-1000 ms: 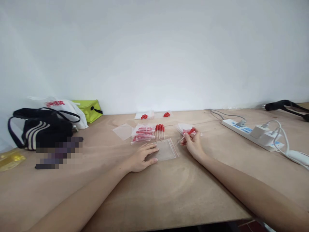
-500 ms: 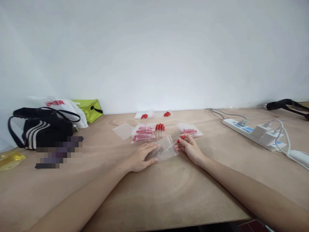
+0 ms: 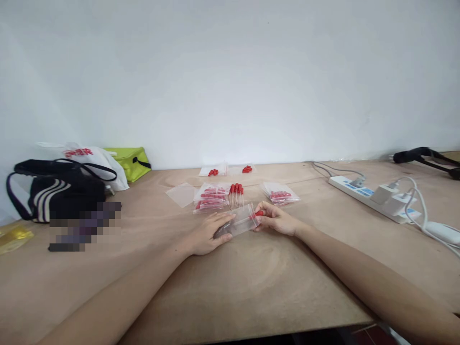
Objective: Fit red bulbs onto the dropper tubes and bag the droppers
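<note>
A clear plastic zip bag (image 3: 240, 225) lies in front of me with its mouth toward the right. My left hand (image 3: 211, 233) holds its left end, fingers along the far side and thumb on the near side. Between the fingertips of my right hand (image 3: 275, 219) is a dropper with a red rubber bulb (image 3: 259, 213); its thin clear tube points left into the bag's mouth. Just beyond the bag, several red-bulbed droppers (image 3: 236, 189) lie side by side. To their left is a pile of filled bags (image 3: 210, 197), and to the right another stack (image 3: 281, 193).
Two bags with red bulbs (image 3: 213, 172) lie by the wall, and a flat bag (image 3: 180, 195) is at left. A power strip (image 3: 373, 199) with plugs and cables stands right. Far left are a black bag (image 3: 64, 191), a white carrier bag (image 3: 111, 165) and a green bag (image 3: 132, 163).
My right hand has moved left with the dropper, and its tube has slid further into the zip bag. The bag looks narrower and more bulged; my left hand stays on it.
</note>
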